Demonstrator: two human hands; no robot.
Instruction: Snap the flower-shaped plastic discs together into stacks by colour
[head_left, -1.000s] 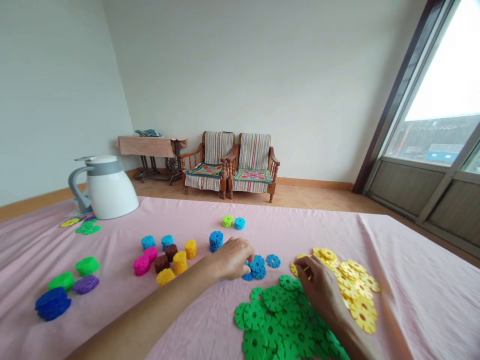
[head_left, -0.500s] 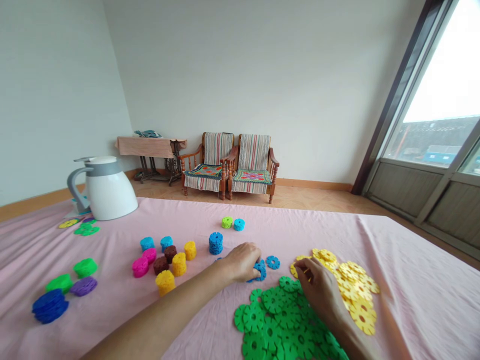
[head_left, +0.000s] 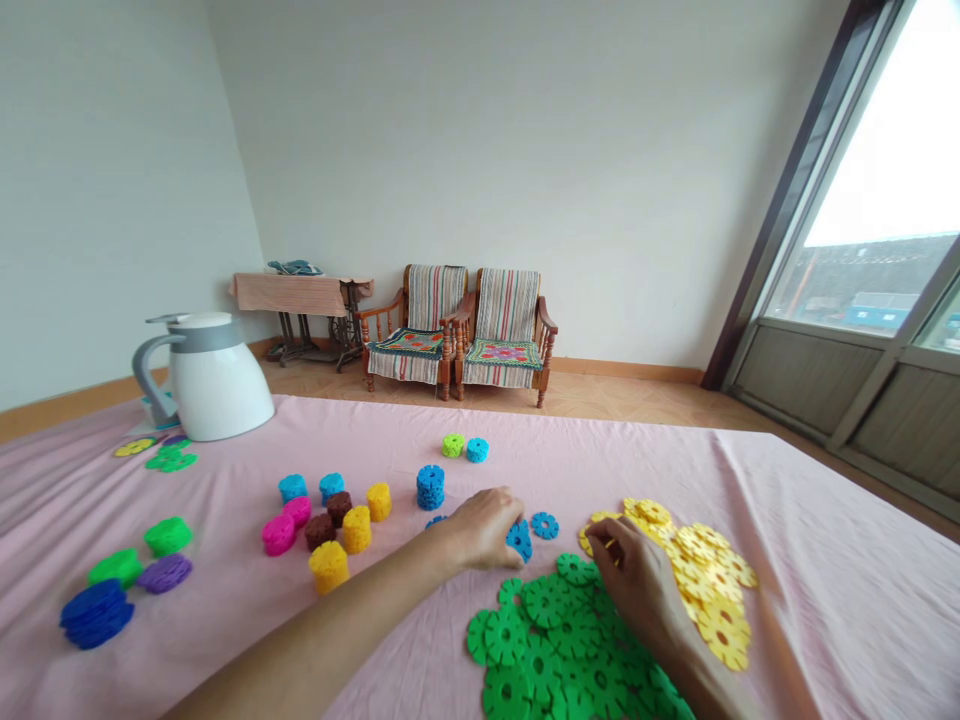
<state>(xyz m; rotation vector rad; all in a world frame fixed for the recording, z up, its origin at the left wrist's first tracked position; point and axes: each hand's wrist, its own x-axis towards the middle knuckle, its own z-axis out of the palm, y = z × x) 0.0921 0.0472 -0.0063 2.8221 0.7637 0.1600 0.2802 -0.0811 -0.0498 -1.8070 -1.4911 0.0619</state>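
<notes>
My left hand (head_left: pixel 487 527) reaches over the cloth with its thumb and fingers closed about a blue notched plastic disc (head_left: pixel 519 541). Beside it lies a single loose blue disc (head_left: pixel 545 525). My right hand (head_left: pixel 634 565) has its fingers curled in a pinch at the left edge of a heap of yellow notched discs (head_left: pixel 705 560); whatever lies between the fingertips is hidden. Under and left of that hand spreads a heap of green discs (head_left: pixel 541 660). A stack of blue discs (head_left: pixel 430 487) stands beyond my left hand, and another blue disc peeks out behind the wrist.
Left of my forearm stand short stacks of yellow (head_left: pixel 330 568), brown (head_left: pixel 320 532), pink (head_left: pixel 278 535) and dark blue discs (head_left: pixel 97 613). Lime (head_left: pixel 452 445) and light blue stacks (head_left: pixel 478 450) sit farther back. A white jug (head_left: pixel 225 385) stands at the far left on the pink tablecloth (head_left: pixel 600 450).
My left hand has shifted very slightly, its thumb lower and more of the blue disc showing between thumb and fingers. My right hand stays at the yellow heap, fingers slightly moved.
</notes>
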